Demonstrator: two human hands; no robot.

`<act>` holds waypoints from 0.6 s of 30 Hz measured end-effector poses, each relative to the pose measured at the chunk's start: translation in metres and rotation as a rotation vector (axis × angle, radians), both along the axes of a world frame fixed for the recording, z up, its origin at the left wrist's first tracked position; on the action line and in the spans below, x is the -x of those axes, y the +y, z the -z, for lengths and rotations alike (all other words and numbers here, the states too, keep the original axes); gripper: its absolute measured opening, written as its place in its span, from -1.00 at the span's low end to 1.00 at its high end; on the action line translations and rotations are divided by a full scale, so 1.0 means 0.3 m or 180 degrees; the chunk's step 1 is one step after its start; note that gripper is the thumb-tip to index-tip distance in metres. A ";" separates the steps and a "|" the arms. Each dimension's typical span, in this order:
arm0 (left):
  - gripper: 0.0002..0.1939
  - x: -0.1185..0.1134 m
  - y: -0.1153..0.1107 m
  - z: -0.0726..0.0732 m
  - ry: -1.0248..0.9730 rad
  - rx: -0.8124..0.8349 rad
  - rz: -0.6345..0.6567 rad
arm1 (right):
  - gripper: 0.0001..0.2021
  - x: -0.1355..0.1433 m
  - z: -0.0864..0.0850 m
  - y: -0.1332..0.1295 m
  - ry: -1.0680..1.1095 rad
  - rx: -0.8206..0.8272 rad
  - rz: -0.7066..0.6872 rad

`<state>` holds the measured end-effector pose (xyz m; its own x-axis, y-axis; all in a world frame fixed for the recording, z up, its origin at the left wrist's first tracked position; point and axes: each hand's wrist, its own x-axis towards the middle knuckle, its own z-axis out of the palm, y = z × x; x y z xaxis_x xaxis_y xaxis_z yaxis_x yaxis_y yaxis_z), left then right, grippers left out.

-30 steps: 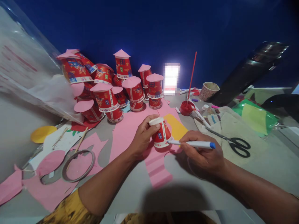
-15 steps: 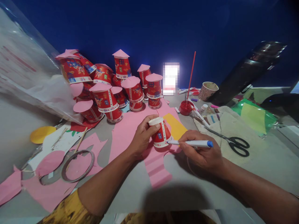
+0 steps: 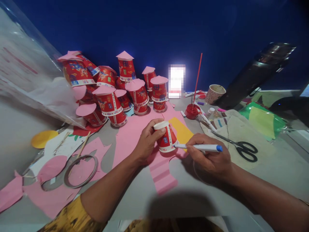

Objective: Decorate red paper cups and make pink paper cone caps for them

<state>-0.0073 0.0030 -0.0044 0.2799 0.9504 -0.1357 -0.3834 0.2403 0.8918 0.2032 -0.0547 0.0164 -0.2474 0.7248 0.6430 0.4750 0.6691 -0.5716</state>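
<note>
A red paper cup [image 3: 166,138] with a white band and small printed marks is upside down in my left hand [image 3: 150,138], its thumb pressed on the side near the top. In my right hand [image 3: 209,156] I grip a white marker pen [image 3: 202,148] with a blue end. The pen's tip meets, or nearly meets, the white band near the cup's lower edge; contact is hard to tell. Under the cup lie a pink paper sheet [image 3: 135,129] and a piece of yellow paper [image 3: 182,130].
Red cups with pink paper cones [image 3: 136,91] are stacked at the back left. On the right are black-handled scissors [image 3: 246,150], a red paint pot [image 3: 192,112] with a brush and a black bottle [image 3: 256,77]. A tape roll [image 3: 66,177] lies among pink scraps on the left.
My right hand and the marker have shifted slightly to the right along the cup's lower edge. The left hand and the cup are almost unmoved.
</note>
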 end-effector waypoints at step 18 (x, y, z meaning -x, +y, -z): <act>-0.52 -0.005 -0.003 -0.005 0.0019 -0.0073 0.0005 | -0.87 0.012 -0.028 0.001 -0.0150 -0.0156 -0.0200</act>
